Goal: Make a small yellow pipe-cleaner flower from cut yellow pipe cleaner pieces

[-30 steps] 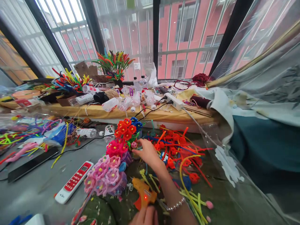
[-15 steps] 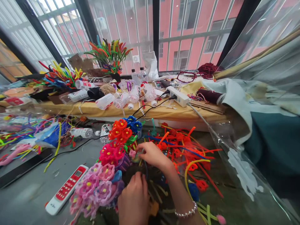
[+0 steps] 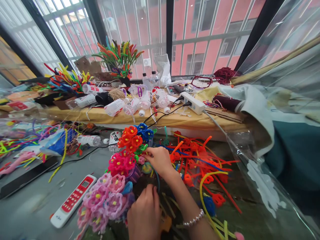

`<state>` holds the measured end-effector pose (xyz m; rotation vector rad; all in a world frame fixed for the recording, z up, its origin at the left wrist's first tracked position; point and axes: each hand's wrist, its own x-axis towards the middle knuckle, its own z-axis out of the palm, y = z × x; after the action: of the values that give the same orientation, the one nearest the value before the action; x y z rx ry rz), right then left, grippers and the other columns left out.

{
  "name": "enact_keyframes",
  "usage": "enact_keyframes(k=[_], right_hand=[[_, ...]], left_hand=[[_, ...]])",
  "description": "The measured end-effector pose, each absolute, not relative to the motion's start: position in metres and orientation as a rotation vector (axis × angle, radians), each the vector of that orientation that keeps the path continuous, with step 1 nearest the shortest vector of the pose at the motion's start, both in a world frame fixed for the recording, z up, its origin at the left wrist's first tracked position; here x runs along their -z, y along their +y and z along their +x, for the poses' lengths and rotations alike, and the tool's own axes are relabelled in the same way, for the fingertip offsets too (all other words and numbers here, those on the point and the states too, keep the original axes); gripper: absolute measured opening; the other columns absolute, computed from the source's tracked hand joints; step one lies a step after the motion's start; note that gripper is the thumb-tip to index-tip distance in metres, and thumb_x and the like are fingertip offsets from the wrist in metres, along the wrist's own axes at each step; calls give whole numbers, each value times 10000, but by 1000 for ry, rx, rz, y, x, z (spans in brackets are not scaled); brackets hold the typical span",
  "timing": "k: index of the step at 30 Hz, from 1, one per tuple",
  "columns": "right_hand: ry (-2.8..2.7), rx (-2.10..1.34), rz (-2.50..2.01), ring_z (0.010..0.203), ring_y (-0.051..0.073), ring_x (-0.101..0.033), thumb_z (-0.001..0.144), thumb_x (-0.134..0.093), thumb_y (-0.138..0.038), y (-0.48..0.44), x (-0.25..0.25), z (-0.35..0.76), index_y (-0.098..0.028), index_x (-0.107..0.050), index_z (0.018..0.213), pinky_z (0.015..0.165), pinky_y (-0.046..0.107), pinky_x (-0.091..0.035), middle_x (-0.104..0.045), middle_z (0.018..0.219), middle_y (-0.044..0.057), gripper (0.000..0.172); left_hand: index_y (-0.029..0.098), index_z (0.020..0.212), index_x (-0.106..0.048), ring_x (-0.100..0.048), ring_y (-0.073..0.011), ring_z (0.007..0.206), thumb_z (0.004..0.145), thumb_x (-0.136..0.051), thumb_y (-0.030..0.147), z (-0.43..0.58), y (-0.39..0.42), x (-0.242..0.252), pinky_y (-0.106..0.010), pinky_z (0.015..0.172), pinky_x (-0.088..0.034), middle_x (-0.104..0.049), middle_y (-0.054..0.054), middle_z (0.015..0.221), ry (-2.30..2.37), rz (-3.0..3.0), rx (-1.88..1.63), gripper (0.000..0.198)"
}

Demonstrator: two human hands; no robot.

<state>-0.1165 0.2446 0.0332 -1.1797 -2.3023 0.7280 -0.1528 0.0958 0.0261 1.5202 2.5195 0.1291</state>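
My right hand (image 3: 158, 160), with a beaded bracelet (image 3: 194, 218) on its wrist, reaches across with fingertips pinched at a green leaf (image 3: 141, 150). Just below them is a small pink piece (image 3: 141, 160); whatever the fingertips grip is too small to make out. Closer to me, my left hand (image 3: 145, 211) is closed, back upward, its grip hidden. A dark blue-grey stem (image 3: 158, 181) rises by its fingertips. Fuzzy pipe-cleaner flowers stand to the left in bunches: orange (image 3: 130, 139), blue (image 3: 145, 132), magenta (image 3: 121, 162) and pink-lilac (image 3: 105, 200).
Red-orange pipe-cleaner pieces (image 3: 192, 163) lie heaped on the right, beside clear plastic sheeting (image 3: 265, 186). A red-and-white remote (image 3: 73, 200) and black flat bar (image 3: 27, 178) lie left. Behind, a cloth-covered ledge (image 3: 120, 121) holds plastic bottles (image 3: 115, 107) and a power strip (image 3: 192, 102).
My right hand has moved slightly up and left, from beside the small pink piece to the green leaf. My left hand stays nearly in place. The whole view has shifted a little.
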Motion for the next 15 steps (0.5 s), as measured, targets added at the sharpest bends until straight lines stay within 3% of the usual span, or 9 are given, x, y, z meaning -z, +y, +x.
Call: enact_keyframes(k=[10, 15], right_hand=[[-2321, -701, -1122, 861, 205, -734, 909, -661, -369, 246, -18, -126, -317, -767, 1058, 650, 235, -382, -812, 878, 22, 190], [-2318, -721, -1080, 801, 176, -728, 916, -652, -344, 247, -18, -125, -289, -774, 1012, 641, 220, -379, -806, 848, 9, 164]], left_hand=[[189, 1011, -711, -758, -225, 675, 982, -426, 173, -157, 92, -26, -223, 480, -408, -774, -80, 751, 2619, 1547, -57, 287], [219, 1069, -700, -752, -162, 703, 932, -445, 103, -149, 76, -13, -190, 548, -500, -779, -35, 885, 2549, 1895, -387, 312]])
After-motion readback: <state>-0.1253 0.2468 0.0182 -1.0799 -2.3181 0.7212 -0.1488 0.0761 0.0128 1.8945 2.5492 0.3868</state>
